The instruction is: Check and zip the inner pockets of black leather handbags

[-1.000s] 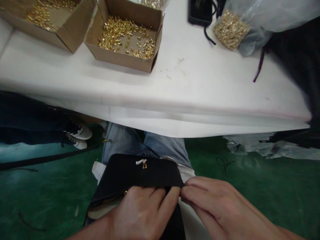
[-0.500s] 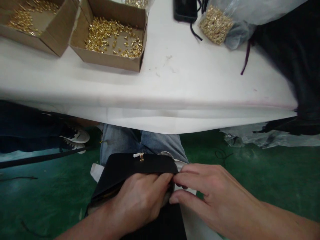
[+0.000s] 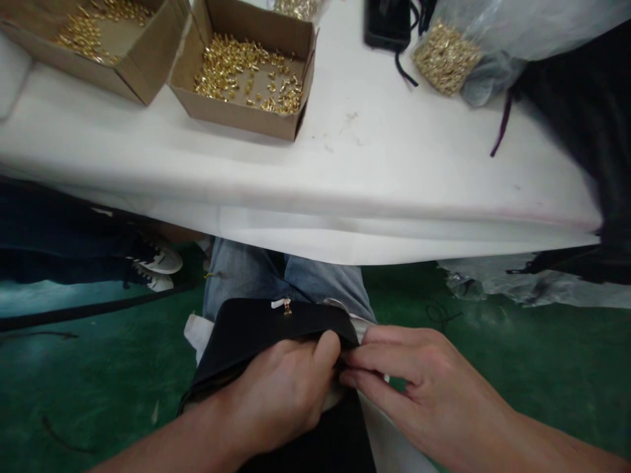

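Note:
A black bag [image 3: 251, 328] with a small gold clasp [image 3: 286, 307] lies on my lap, over white wrapping paper [image 3: 197, 328]. My left hand [image 3: 280, 391] is closed on the bag's near right corner, thumb pressed on the fabric. Right beside it, my right hand [image 3: 419, 387] pinches the same corner with its fingertips; the two hands touch. What lies between the fingertips is hidden.
A white table [image 3: 394, 171] stands ahead. On it are two cardboard boxes [image 3: 246, 118] [image 3: 123, 72] of small gold metal parts, a plastic bag of gold parts [image 3: 446, 56], a black device [image 3: 387, 23] and dark fabric [image 3: 582, 85]. Another person's shoes [image 3: 155, 263] rest under the table on the green floor.
My left hand has curled tighter over the bag's corner and my right hand's fingers have moved closer to it. The bag has shifted slightly on my lap.

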Motion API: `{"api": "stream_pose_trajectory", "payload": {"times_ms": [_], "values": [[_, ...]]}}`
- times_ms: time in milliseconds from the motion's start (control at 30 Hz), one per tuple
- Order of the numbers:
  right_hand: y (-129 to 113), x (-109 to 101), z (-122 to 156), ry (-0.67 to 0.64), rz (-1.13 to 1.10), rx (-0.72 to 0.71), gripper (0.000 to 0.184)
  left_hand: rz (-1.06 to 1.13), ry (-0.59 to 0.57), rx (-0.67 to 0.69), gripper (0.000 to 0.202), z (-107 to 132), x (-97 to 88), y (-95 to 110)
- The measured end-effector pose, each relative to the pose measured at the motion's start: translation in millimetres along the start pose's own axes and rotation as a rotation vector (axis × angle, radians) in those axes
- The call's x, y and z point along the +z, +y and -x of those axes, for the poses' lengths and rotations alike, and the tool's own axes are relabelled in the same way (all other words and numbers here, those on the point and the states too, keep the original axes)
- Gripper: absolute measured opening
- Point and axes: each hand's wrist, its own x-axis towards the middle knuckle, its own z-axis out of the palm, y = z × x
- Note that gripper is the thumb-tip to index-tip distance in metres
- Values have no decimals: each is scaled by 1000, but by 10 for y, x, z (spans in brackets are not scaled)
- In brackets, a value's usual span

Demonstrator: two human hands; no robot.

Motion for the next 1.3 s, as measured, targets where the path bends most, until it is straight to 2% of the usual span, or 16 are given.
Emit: {"api": "stream_pose_trajectory", "payload": {"times_ms": [100,200,267,333,467,633,733,833,1033,1200,1300], "values": [[5,-86,17,-57,99,-77,19,-57,49,89,25,1,6,15],[-7,-209,31,-113,373,-244,21,-159,123,217,30,-20,19,41],[-13,-262,33,-104,574,-354,25,-194,152,288,36,-38,29,56],[-10,-274,28,-99,665,-387,24,-192,154,324,42,-46,35,62],[13,-235,0,-134,581,-338,22,-205,149,341,45,-20,31,40],[16,-232,-23,-196,386,-198,27,-254,247,430,37,27,22,8],[16,-243,-14,-216,349,-160,27,-323,257,488,32,42,37,17],[20,-241,-2,-211,434,-200,23,-355,238,507,30,46,73,35],[63,-229,42,-161,578,-320,20,-396,270,510,25,39,128,94],[151,-184,94,-214,483,-311,20,-413,260,499,24,55,131,133],[187,-143,100,-166,387,-301,23,-419,287,489,22,53,117,133]]}}
